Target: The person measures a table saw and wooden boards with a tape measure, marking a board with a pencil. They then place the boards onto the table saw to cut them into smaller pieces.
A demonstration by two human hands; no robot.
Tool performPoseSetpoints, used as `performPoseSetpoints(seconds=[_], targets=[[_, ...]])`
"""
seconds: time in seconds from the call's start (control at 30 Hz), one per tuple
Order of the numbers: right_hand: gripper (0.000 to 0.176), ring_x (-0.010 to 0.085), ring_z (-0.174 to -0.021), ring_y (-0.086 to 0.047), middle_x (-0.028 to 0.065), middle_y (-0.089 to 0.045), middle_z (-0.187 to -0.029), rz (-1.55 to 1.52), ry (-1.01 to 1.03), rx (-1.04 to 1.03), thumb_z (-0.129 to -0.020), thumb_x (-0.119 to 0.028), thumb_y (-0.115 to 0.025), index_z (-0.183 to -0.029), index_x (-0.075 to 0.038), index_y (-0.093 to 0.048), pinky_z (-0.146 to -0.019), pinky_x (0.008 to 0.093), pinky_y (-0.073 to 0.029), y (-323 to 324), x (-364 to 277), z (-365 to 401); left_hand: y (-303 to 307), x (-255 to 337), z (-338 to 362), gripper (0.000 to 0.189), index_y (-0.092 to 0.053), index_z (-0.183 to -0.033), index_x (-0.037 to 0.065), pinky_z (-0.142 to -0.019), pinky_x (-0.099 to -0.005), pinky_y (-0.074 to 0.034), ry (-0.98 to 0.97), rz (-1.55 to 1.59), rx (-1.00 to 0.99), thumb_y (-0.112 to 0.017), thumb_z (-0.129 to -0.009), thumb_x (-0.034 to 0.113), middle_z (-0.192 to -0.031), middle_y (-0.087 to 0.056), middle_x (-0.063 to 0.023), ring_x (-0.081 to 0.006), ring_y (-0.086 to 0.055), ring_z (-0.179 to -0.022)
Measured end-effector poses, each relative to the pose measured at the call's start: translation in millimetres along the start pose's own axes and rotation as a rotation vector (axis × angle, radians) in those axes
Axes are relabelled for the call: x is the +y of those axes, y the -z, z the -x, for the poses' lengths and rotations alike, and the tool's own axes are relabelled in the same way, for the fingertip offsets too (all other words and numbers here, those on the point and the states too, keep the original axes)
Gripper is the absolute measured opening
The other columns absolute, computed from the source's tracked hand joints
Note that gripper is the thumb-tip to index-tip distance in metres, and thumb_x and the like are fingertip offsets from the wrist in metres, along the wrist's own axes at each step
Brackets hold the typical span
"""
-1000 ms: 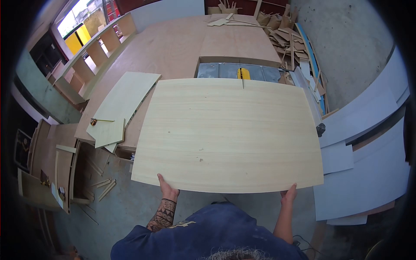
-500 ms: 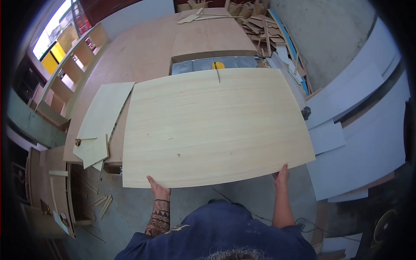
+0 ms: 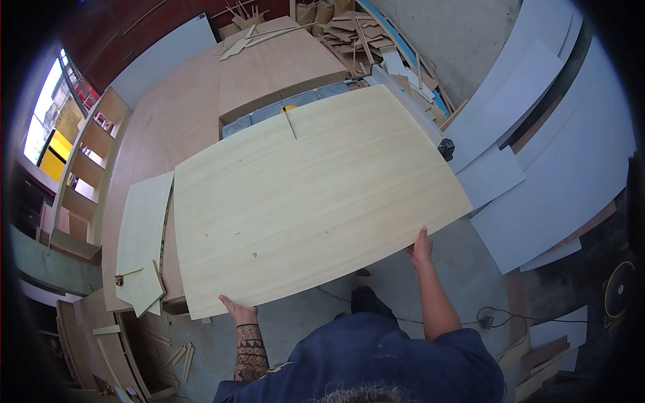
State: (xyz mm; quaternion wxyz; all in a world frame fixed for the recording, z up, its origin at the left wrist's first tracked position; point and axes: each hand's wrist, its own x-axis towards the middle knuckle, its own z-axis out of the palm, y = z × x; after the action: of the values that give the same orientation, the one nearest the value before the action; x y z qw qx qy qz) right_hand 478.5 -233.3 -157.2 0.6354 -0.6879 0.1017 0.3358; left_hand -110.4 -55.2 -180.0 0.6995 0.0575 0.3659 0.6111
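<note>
A large pale plywood sheet [image 3: 312, 195] lies across the saw table [image 3: 269, 111], its near edge reaching out over the floor. My left hand [image 3: 240, 312] grips that edge near the left corner, thumb on top and fingers hidden underneath. Further right, my right hand [image 3: 421, 250] holds the same edge near the right corner, its thumb also on top. A thin dark slit [image 3: 291, 127] runs into the sheet from its far edge, in line with a small yellow part [image 3: 289, 109] just beyond.
Left of the sheet lie a smaller plywood piece [image 3: 142, 228] and a tape measure [image 3: 119, 280]. Wood offcuts [image 3: 349, 40] are heaped at the back. White panels [image 3: 557, 195] lean on the right. A cable [image 3: 517, 316] crosses the floor.
The view has turned, so the sheet and surroundings appear rotated and shifted left. Both hands keep hold of the near edge. A foot now shows below the sheet.
</note>
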Motion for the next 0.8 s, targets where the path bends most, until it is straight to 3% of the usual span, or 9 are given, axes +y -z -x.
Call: performPoseSetpoints(seconds=[0.13, 0.37, 0.47, 0.53, 0.57, 0.67, 0.73, 0.77, 0.8], targets=[[0.05, 0.0196, -0.085, -0.071, 0.0082, -0.07, -0.104, 0.011, 0.006, -0.005, -0.111, -0.05, -0.042, -0.125, -0.005, -0.058, -0.064, 0.0375, -0.06, -14.0, -6.3, -6.2, 1.4, 3.1, -18.5, 0.079, -0.041, -0.16, 0.014, -0.122, -0.052, -0.036, -0.002, -0.203, -0.131, -0.041, -0.105, 0.072, -0.162, -0.047, -0.0088, -0.033, -0.045, -0.145], [0.052, 0.0226, -0.08, -0.071, 0.0136, -0.068, -0.107, -0.019, 0.06, 0.096, -0.112, -0.049, -0.044, -0.121, 0.001, -0.055, -0.057, 0.0366, -0.057, -42.3, -7.5, -10.2, -39.5, 5.0, -14.6, 0.086, -0.041, -0.16, 0.014, -0.12, -0.0492, -0.038, -0.003, -0.181, 0.175, -0.042, -0.102, 0.077, -0.165, -0.044, -0.0082, -0.032, -0.044, -0.147], [0.056, 0.0281, -0.097, -0.07, 0.0175, -0.066, -0.115, -0.077, 0.067, 0.133, -0.112, -0.049, -0.043, -0.128, 0.004, -0.052, -0.077, 0.0428, -0.06, -46.6, -3.4, -6.9, -51.2, 5.2, -9.4, 0.089, -0.039, -0.161, 0.013, -0.12, -0.05, -0.038, 0.028, -0.248, 0.327, -0.045, -0.101, 0.078, -0.166, -0.043, -0.0091, -0.0317, -0.043, -0.148], [0.06, 0.0323, -0.121, -0.062, 0.0247, -0.056, -0.136, 0.006, 0.208, 0.211, -0.113, -0.043, -0.044, -0.144, 0.008, -0.042, -0.102, 0.0465, -0.052, -44.0, 12.3, -18.8, -47.7, 16.0, 1.7, 0.096, -0.036, -0.162, 0.009, -0.117, -0.0552, -0.039, 0.112, -0.44, 0.433, -0.055, -0.097, 0.077, -0.164, -0.044, -0.0126, -0.0335, -0.044, -0.147], [0.06, 0.0323, -0.121, -0.062, 0.0247, -0.056, -0.136, 0.008, 0.21, 0.203, -0.113, -0.043, -0.044, -0.144, 0.008, -0.042, -0.102, 0.0465, -0.052, -44.1, 12.8, -18.3, -56.2, 17.6, 8.3, 0.096, -0.036, -0.162, 0.009, -0.117, -0.0552, -0.039, 0.107, -0.434, 0.436, -0.055, -0.097, 0.077, -0.164, -0.044, -0.0126, -0.0335, -0.044, -0.147], [0.074, 0.0416, -0.144, -0.043, 0.0264, -0.042, -0.155, 0.027, 0.269, 0.286, -0.109, -0.04, -0.052, -0.161, 0.004, -0.024, -0.119, 0.0523, -0.036, -37.8, 2.8, -12.4, -70.0, 13.3, 21.6, 0.104, -0.032, -0.164, 0.007, -0.12, -0.0595, -0.033, 0.054, -0.74, 0.636, -0.064, -0.092, 0.075, -0.162, -0.042, -0.0175, -0.039, -0.041, -0.147], [0.084, 0.0492, -0.148, -0.033, 0.0313, -0.024, -0.164, 0.661, 0.175, 0.527, -0.104, -0.031, -0.059, -0.164, 0.004, -0.014, -0.119, 0.0593, -0.03, -30.9, -17.2, 0.1, -61.5, -0.7, 20.6, 0.112, -0.025, -0.167, 0.006, -0.124, -0.062, -0.023, -0.368, -1.652, 1.125, -0.077, -0.086, 0.066, -0.167, -0.031, -0.0231, -0.0467, -0.031, -0.151], [0.084, 0.0492, -0.148, -0.033, 0.0313, -0.024, -0.164, 0.66, 0.182, 0.524, -0.104, -0.031, -0.059, -0.164, 0.004, -0.014, -0.119, 0.0593, -0.03, -27.6, -28.0, 12.2, -70.7, -5.3, 29.4, 0.112, -0.025, -0.167, 0.006, -0.124, -0.062, -0.023, -0.367, -1.643, 1.126, -0.077, -0.086, 0.066, -0.167, -0.031, -0.0231, -0.0467, -0.031, -0.151], [0.086, 0.0524, -0.15, -0.029, 0.0308, -0.025, -0.165, 0.787, 0.538, 0.426, -0.101, -0.033, -0.061, -0.165, 0.002, -0.017, -0.121, 0.0633, -0.024, -25.3, -39.0, 26.4, -98.7, -8.7, 55.6, 0.114, -0.026, -0.167, 0.007, -0.125, -0.0636, -0.018, -0.471, -1.873, 0.773, -0.08, -0.084, 0.062, -0.169, -0.025, -0.0258, -0.0495, -0.024, -0.153]])
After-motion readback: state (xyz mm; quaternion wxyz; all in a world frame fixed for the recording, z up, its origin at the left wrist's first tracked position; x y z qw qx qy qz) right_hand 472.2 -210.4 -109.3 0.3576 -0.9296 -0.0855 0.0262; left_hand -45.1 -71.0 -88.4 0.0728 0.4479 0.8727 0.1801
